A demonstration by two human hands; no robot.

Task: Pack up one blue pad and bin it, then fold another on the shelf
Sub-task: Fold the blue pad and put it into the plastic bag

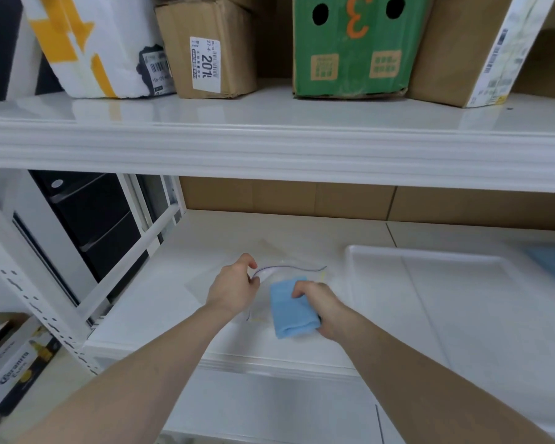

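A folded blue pad (288,310) is gripped in my right hand (323,307) just above the lower shelf (302,238). A clear zip bag (285,272) lies on that shelf, its mouth edged by a thin purple line. My left hand (234,288) pinches the bag's left rim and holds the mouth apart. The pad's upper end sits at the bag's opening. A second blue pad (553,264) lies at the far right, blurred and partly cut off by the frame.
A white tray (430,261) rests on the lower shelf to the right of the bag. The upper shelf (269,145) carries cardboard boxes (205,49), a green box (356,46) and a white parcel. Black drawers (96,219) and a beer carton (16,363) stand at left.
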